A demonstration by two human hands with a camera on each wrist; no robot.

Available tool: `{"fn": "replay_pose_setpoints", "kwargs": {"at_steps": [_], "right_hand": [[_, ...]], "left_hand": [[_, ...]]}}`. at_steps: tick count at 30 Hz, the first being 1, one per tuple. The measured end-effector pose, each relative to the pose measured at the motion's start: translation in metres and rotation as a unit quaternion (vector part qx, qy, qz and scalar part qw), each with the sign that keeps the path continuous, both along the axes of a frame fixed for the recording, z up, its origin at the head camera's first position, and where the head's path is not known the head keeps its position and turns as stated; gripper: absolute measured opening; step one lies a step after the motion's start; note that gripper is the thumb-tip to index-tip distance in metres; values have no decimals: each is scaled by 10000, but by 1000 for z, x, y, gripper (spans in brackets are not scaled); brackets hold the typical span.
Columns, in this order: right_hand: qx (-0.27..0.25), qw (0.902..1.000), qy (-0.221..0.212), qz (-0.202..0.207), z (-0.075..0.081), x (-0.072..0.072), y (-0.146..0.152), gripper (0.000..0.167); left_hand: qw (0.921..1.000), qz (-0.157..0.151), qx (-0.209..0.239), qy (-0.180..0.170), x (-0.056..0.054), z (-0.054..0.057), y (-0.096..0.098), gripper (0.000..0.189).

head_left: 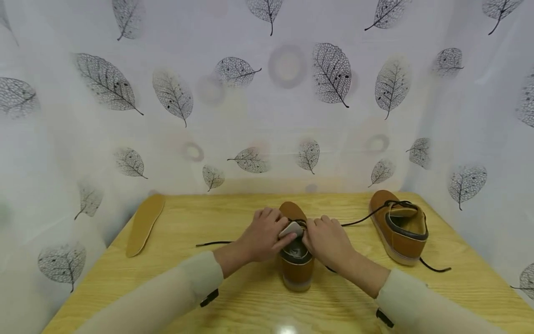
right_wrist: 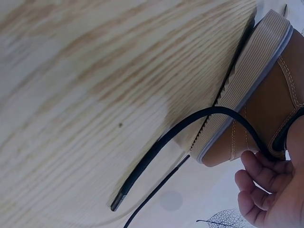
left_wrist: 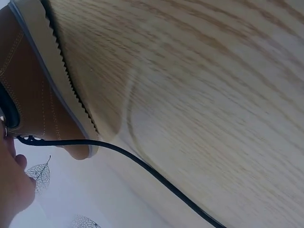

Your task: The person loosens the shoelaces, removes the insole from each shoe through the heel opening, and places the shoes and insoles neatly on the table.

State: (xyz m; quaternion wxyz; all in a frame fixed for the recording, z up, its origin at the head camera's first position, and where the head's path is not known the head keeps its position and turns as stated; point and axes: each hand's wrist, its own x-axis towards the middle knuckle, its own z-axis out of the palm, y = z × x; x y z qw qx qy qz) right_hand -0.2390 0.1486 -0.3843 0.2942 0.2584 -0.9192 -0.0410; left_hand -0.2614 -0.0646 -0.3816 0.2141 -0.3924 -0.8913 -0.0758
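Observation:
A brown lace-up shoe [head_left: 297, 272] stands mid-table with its heel toward me. My left hand [head_left: 264, 234] pinches the pale tongue [head_left: 292, 228] at the opening, thumb on the near face. On the other side, my right hand [head_left: 327, 239] grips the edge of the opening by the lacing; its curled fingers [right_wrist: 261, 185] show in the right wrist view. The shoe's black lace [left_wrist: 161, 178] trails off to the left, and another dark lace end [right_wrist: 175, 130] arcs down past the sole on the right. Both hands partly hide the lacing.
Another brown shoe [head_left: 410, 246] stands at the right, its lace reaching toward the middle shoe and a lace end [head_left: 434, 267] lying by its heel. A tan insole [head_left: 145, 226] lies at the far left. Behind the wooden table [head_left: 250, 301] hangs a leaf-print curtain [head_left: 271, 120].

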Motion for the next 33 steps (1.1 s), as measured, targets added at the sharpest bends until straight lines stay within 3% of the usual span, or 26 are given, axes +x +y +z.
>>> {"fn": "replay_pose_setpoints", "kwargs": {"at_steps": [5, 10, 17, 25, 33], "right_hand": [[-30, 10000, 29, 22, 1, 0, 0, 23], [-55, 10000, 56, 43, 2, 0, 0, 23], [-24, 10000, -66, 10, 1, 2, 1, 25], [-16, 10000, 90, 11, 1, -1, 1, 25], [-74, 9999, 49, 61, 2, 0, 2, 28]], "left_hand": [[9960, -483, 11, 747, -6, 2, 2, 26], [9882, -562, 16, 1426, -6, 10, 2, 22], [9841, -550, -236, 1670, -1, 21, -1, 20], [9755, -607, -365, 2083, -3, 33, -2, 22], [9737, -610, -456, 2148, -2, 43, -4, 24]]}}
